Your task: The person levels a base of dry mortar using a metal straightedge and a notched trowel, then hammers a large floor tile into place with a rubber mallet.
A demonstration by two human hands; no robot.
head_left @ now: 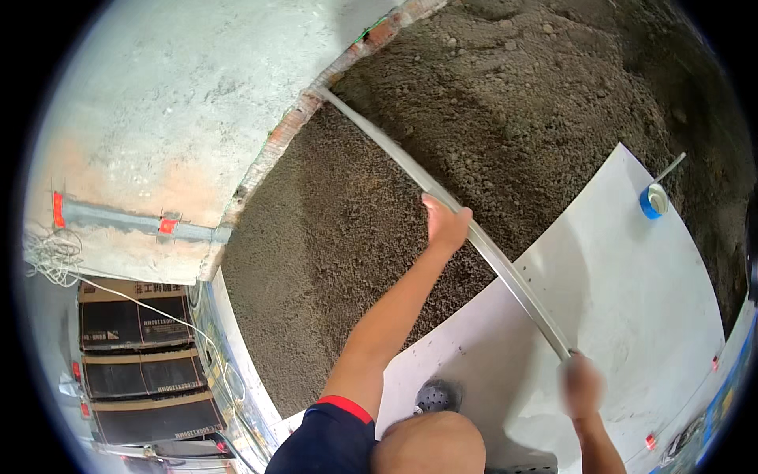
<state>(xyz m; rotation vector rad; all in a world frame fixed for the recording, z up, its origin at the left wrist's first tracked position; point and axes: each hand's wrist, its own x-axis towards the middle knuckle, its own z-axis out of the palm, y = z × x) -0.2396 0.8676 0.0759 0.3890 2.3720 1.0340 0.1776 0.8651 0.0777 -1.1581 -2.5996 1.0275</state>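
A long, pale metal straightedge [517, 286] runs diagonally from the brick edge of the wall at the upper left toward me. My left hand [447, 225] is closed around it near its middle. At its near end, my right hand [583, 387] is closed on it, though that hand is blurred. Under the bar's far half lies grey-brown mortar [339, 221], fairly even on the left. Beyond the bar, the loose mortar [537, 103] is rough and lumpy. The near half of the bar passes over a large white tile [632, 268].
A blue-rimmed round container [654, 201] with a stick beside it sits at the tile's far right. My black perforated shoe [438, 395] rests on the tile near my knee. Several strapped cartons [142, 375] and tangled white cable [55, 257] lie at the left.
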